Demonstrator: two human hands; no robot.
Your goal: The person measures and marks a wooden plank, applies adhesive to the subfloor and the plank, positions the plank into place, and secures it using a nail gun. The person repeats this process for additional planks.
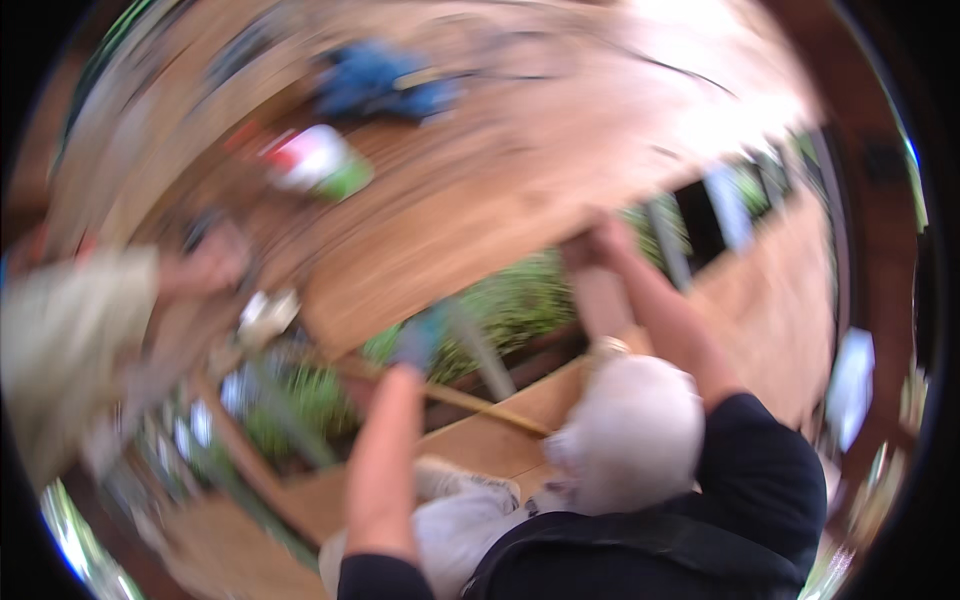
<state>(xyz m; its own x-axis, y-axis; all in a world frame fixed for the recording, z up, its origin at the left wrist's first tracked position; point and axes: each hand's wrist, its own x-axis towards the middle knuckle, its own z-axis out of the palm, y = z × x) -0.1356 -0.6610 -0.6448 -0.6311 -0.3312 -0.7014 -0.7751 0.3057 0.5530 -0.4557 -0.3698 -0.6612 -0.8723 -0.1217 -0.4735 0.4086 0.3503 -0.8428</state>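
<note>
Wooden board (pixel 440 240) — blurred red-white-green container (pixel 318 162)

The broad board (pixel 450 225) looks like smooth wood, the black sleeve (pixel 760 460) matt cloth

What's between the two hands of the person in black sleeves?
The head view shows a wooden board's edge there and, below it, blurred green plants and a grey bar.
</note>
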